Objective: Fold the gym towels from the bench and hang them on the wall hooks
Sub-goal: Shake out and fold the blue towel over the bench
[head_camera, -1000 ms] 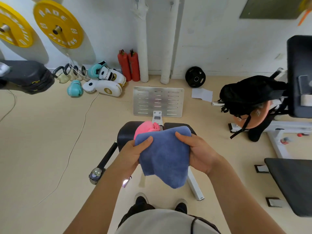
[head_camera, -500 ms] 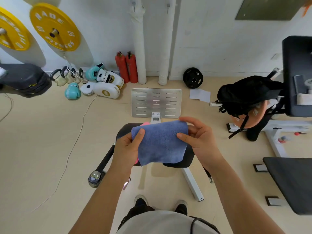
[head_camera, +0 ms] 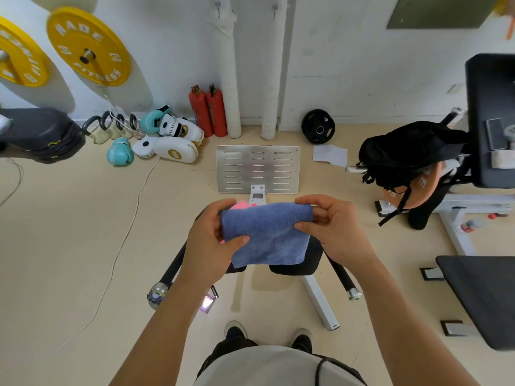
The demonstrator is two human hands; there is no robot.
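Both my left hand (head_camera: 211,240) and right hand (head_camera: 331,227) are pinching the soft blue terry towel (head_camera: 267,235) above the black padded bench (head_camera: 303,260), folding it; next I probably need to carry it to a wall hook.

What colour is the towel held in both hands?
Blue: the towel shows best in the head view.

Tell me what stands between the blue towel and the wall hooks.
Nothing visible blocks it. Both hands, left hand and right hand, hold the blue towel above the bench; two hooks sit high on the wall ahead, bare floor between.
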